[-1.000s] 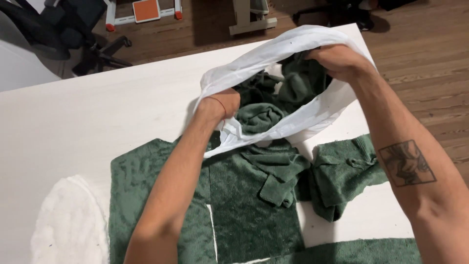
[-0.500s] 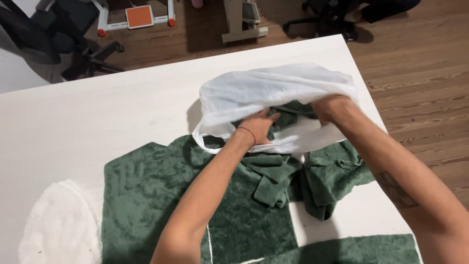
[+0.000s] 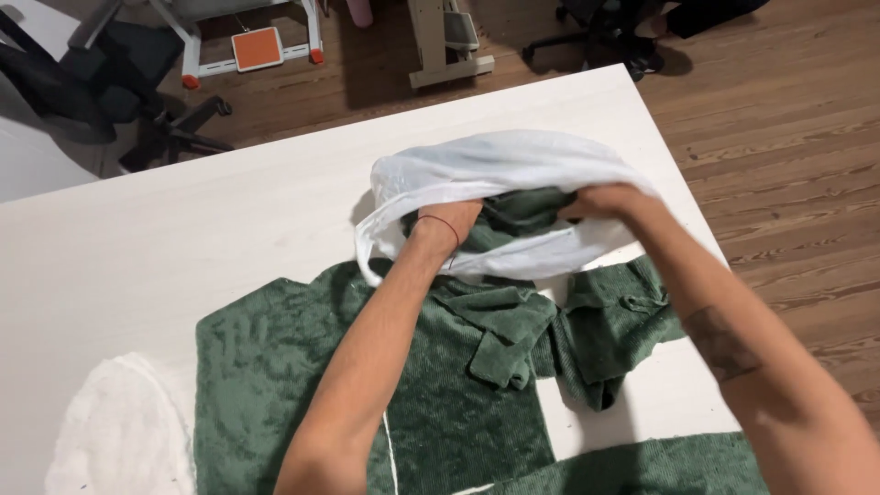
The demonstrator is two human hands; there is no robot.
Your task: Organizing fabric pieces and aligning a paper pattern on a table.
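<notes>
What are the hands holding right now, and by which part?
Both hands grip the white bag at its open rim: the left hand at the near-left edge, the right hand at the right edge.

Office (wood floor): white table (image 3: 229, 238), swivel chairs (image 3: 110, 101).

We see a thin, crinkled, semi-translucent white plastic bag (image 3: 495, 170), nubby matt green terry towels (image 3: 275, 367), a fluffy white cloth (image 3: 115, 440), a smooth matt white worktop (image 3: 183, 247) and a satin wooden plank floor (image 3: 788, 119).
</notes>
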